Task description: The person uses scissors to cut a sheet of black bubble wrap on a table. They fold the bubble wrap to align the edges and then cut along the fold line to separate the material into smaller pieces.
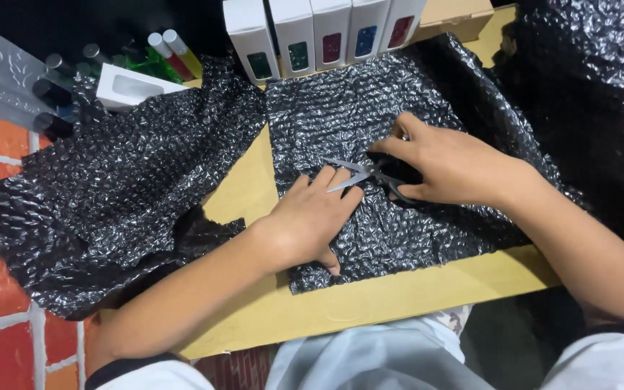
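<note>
Scissors (370, 175) gripped by R hand (449, 166); L hand (312, 217) flat, fingers released, on bubble wrap (341, 108).

Both forearms are bare. White sleeves (146, 375) with dark cuffs (120, 365) are pushed up near the elbows. Pale grey-blue trousers (370, 357) cover the lap. The hands (312, 217) wear nothing.

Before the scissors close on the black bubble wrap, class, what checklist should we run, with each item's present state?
1. Scissors blades open: ok.
2. Right hand grips the handles: ok.
3. Left hand presses the black bubble wrap flat: ok.
4. Left fingertips clear of the blades: not ok, they lie right beside them.
5. Wrap between the blades: cannot tell.
6. White boxes clear of the cut: ok.
</note>
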